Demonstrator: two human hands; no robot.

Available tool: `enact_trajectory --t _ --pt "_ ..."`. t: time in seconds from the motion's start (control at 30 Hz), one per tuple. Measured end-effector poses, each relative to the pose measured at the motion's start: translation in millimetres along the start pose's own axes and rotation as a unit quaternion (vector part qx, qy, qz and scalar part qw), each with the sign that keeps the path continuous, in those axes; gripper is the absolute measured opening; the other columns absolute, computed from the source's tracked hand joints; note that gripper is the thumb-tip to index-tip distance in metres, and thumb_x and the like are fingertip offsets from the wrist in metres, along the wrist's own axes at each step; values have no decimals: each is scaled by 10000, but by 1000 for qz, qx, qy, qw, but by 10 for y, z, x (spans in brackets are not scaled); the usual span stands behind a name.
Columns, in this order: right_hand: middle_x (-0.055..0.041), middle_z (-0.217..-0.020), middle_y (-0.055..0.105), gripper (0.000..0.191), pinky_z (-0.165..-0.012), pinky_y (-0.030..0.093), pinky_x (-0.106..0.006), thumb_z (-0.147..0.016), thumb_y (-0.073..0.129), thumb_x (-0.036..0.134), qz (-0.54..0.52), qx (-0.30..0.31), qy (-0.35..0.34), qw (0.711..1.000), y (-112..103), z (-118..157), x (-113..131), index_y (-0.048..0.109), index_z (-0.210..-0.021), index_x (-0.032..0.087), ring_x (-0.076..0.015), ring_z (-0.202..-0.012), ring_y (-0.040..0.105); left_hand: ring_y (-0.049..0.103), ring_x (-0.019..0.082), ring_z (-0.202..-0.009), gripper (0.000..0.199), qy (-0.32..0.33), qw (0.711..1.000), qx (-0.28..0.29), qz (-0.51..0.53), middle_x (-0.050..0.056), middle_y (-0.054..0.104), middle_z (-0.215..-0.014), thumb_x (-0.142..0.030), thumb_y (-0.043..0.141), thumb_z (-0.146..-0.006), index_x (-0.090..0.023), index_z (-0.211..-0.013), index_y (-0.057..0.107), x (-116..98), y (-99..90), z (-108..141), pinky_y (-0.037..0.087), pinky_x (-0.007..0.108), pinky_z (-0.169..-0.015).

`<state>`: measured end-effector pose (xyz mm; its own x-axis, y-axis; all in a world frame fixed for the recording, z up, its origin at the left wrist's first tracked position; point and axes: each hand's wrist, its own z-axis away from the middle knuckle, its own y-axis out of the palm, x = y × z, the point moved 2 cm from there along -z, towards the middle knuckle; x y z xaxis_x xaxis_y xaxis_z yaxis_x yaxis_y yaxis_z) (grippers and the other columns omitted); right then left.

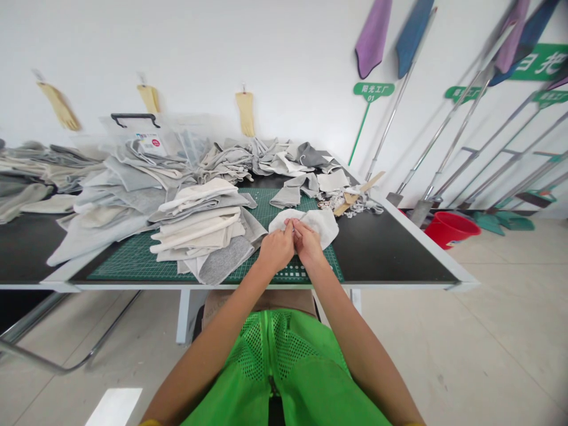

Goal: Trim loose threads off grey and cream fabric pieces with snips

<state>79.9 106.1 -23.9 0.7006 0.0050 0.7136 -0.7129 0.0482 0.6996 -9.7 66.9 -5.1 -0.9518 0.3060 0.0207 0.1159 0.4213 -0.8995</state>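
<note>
A white piece of cloth [326,225] lies over the front of the green cutting mat [146,260]. My left hand [278,245] and my right hand [307,239] meet at its near edge, fingertips pinched together on the fabric. Whether a small tool sits between the fingers, I cannot make out. Just left of my hands stands a stack of folded cream and grey cloths [199,231], with a darker grey cloth [226,260] at its front. Behind the white piece, a few grey scraps [293,189] lie on the mat.
Heaps of grey fabric [128,183] spread across the left, before a clear plastic box [166,133]. Small trimmings [355,201] and a tan strip [359,194] lie at the right. A red bucket [450,229], brooms and dustpans [515,220] stand beyond the table's right edge.
</note>
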Motion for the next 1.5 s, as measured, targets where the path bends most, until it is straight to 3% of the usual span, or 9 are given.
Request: enact_trajectory --t 0.17,0.33,0.5,0.7,0.87,1.13,1.33,1.43,1.5 --pt "-50 -739 729 154 -543 522 -205 -601 743 156 15 -19 18 1000 -3 4 10 685 -744 146 -143 -648 660 629 221 -813 477 -2 1000 9 -1 122 642 -905 -253 289 -934 -116 -1391 291 -4 5 -2 463 299 -672" --pt "-57 -800 734 161 -621 546 -232 -612 754 197 4 -9 4 1000 -14 -9 -5 684 -750 152 -155 -713 672 629 225 -820 462 2 1000 3 -3 121 641 -877 -257 285 -938 -102 -1371 323 -7 -4 -1 462 300 -675" --pt "-45 -737 726 153 -563 523 -197 -616 745 162 7 -23 15 1000 -11 -9 -10 687 -756 141 -133 -651 658 630 219 -796 474 5 1000 -3 -6 111 641 -883 -258 296 -937 -120 -1390 294 -4 -1 -1 460 296 -662" --pt "-65 -788 733 123 -640 539 -217 -638 735 163 -9 -10 7 1000 9 6 8 692 -749 133 -143 -709 670 630 220 -810 468 -5 1000 4 -4 115 637 -872 -260 287 -936 -109 -1377 318 -4 -4 3 460 295 -669" --pt "-54 -755 729 154 -563 520 -196 -622 749 169 7 -15 19 1000 3 2 10 690 -761 137 -130 -650 656 631 220 -813 479 6 1000 2 -8 122 640 -898 -252 290 -933 -112 -1391 295 -6 2 -2 461 294 -668" --pt "-40 -717 721 153 -581 523 -217 -610 746 190 13 -7 14 1000 16 13 9 691 -744 142 -137 -641 650 636 225 -794 481 8 1000 -5 -9 116 645 -871 -226 325 -916 -88 -1377 306 -13 -6 8 472 299 -654" --pt "-59 -893 714 278 -707 543 -260 -634 739 290 66 -19 -2 998 56 97 70 657 -870 168 -184 -842 664 639 237 -813 451 11 1000 -9 15 120 650 -869 -194 333 -910 -82 -1346 360 -6 -65 1 492 321 -680" --pt "-86 -1168 634 469 -912 489 -342 -696 699 370 223 -42 -101 969 28 247 272 578 -1119 210 -215 -1090 587 636 234 -843 441 -6 997 -26 76 112 655 -904 -229 294 -945 -131 -1373 338 20 -130 87 503 343 -723" --pt "-97 -1322 526 551 -1060 357 -394 -729 677 365 396 -19 -218 892 3 346 464 514 -1234 216 -225 -1241 466 628 224 -916 446 -18 988 -35 146 115 653 -987 -259 282 -960 -162 -1394 309 45 -171 227 502 351 -789"
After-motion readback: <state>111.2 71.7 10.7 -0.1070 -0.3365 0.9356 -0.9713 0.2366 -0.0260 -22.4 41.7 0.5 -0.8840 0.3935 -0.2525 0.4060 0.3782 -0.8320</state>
